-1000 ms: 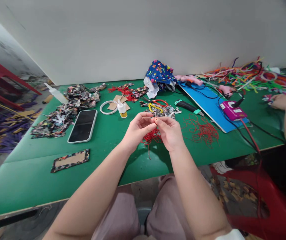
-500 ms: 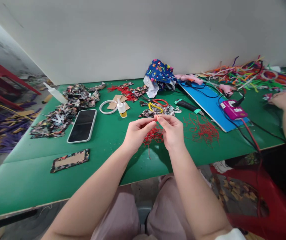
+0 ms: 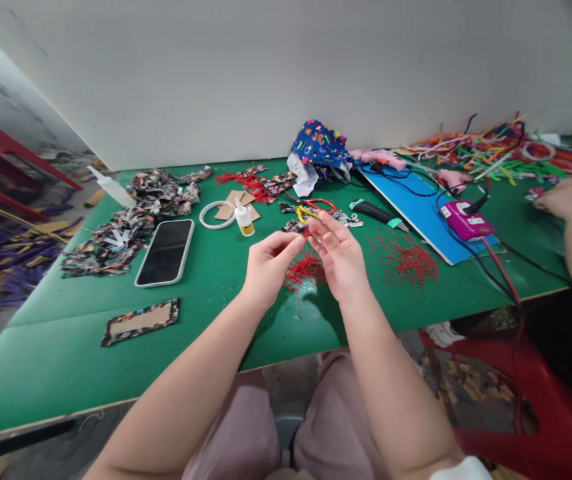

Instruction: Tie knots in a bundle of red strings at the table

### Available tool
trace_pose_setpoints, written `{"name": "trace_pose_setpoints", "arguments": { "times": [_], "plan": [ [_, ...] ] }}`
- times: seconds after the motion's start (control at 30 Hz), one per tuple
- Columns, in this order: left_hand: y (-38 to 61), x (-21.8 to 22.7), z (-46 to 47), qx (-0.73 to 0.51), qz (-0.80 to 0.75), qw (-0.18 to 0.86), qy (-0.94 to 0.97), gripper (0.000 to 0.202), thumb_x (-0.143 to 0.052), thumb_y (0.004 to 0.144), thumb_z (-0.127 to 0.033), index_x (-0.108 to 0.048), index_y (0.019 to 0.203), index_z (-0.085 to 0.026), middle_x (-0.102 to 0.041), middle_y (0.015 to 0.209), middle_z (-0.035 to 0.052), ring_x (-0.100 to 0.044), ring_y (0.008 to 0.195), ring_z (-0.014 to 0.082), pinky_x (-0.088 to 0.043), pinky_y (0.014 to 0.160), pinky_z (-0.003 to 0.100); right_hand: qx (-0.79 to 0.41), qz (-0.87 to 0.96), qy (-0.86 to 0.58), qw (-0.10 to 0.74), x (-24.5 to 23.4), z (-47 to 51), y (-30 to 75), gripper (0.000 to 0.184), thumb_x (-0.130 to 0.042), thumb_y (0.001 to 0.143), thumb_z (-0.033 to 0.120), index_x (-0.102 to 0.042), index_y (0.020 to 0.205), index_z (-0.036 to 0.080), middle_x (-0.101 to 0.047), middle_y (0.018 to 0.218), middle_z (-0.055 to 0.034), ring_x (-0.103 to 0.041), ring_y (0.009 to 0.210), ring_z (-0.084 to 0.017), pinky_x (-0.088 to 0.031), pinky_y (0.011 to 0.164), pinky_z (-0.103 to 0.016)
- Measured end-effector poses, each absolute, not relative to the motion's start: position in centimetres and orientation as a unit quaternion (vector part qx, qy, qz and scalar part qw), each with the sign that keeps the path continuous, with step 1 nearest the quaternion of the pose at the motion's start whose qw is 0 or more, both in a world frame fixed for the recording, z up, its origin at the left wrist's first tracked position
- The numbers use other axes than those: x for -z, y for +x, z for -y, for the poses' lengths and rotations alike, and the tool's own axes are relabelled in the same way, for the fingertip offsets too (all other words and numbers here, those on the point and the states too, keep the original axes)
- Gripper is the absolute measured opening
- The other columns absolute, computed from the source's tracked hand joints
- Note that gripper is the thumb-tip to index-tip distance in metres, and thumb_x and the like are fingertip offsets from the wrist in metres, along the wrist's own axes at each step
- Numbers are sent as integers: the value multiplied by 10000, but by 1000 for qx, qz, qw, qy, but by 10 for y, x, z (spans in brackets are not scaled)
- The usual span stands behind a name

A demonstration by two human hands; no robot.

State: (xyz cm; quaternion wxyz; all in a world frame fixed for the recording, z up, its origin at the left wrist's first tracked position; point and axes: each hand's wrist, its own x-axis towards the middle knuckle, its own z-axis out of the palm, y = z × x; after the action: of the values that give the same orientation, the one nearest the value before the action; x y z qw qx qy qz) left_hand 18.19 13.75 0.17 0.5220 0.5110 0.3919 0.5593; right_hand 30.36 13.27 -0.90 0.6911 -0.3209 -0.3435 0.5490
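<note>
Where the two forearms cross the near edge of the green tabletop, the listing begins.

1. Left hand: fingers closed in a thumb-and-forefinger pinch on the top of the red thread bundle.
2. Right hand: fingers loosely spread and raised at that same top end. Whether they grip a strand cannot be told.
3. Red thread bundle: held just above the tabletop, between both hands. Many thin, limp, bright red strands, gathered at the top, fanning and tangling below, with one strand trailing lower than the rest.
   Risk: one small pinch appears to hold the gathered end, so a slackened grip could let strands slip out and splay. Loose ends might also catch in the second red thread heap, which lies near on the right.
4. Left of the hands: fabric-edged card; phone, screen up; printed fabric scraps.
5. Just beyond the hands: glue bottle, white ring, scissors, utility knife.
6. Farther right: blue board and magenta device with cables.
7. Against the wall: blue patterned cloth and coloured pipe cleaners.
8. Right edge: another person's hand, resting on the tabletop.
</note>
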Motion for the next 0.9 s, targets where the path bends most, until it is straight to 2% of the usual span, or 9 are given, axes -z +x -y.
{"name": "trace_pose_setpoints", "arguments": {
  "times": [0.13, 0.37, 0.6, 0.9],
  "plan": [
    [182, -3, -136, -538, -385, 541, 519, 148, -719, 706, -345, -712, 719, -198, -654, 694, -11, -532, 616, 98, -416, 573, 222, -579, 374, -337, 642, 8, -129, 301, 195, -772, 636, 325, -737, 819, 268, -743, 928, 20, -657, 977, -156, -461, 972, -328],
    [183, -5, -134, -516, -387, 552, 529, 170, -723, 701, -359, -729, 760, -200, -670, 685, -7, -549, 620, 109, -421, 575, 230, -557, 347, -353, 667, 9, -128, 297, 108, -774, 621, 290, -734, 719, 269, -739, 815, 29, -667, 847, -147, -492, 897, -332],
    [182, -3, -135, -504, -385, 550, 543, 157, -715, 717, -354, -727, 746, -201, -678, 698, -11, -557, 627, 102, -432, 595, 226, -549, 309, -360, 688, 7, -129, 298, 148, -809, 544, 269, -713, 655, 245, -711, 700, 40, -631, 704, -114, -495, 796, -292],
    [182, -5, -135, -495, -386, 562, 538, 158, -721, 708, -354, -727, 741, -200, -686, 713, -2, -572, 645, 114, -438, 599, 234, -540, 299, -377, 690, 6, -128, 298, 185, -822, 502, 273, -690, 626, 237, -673, 667, 48, -590, 653, -99, -484, 743, -278]
  ]
}}
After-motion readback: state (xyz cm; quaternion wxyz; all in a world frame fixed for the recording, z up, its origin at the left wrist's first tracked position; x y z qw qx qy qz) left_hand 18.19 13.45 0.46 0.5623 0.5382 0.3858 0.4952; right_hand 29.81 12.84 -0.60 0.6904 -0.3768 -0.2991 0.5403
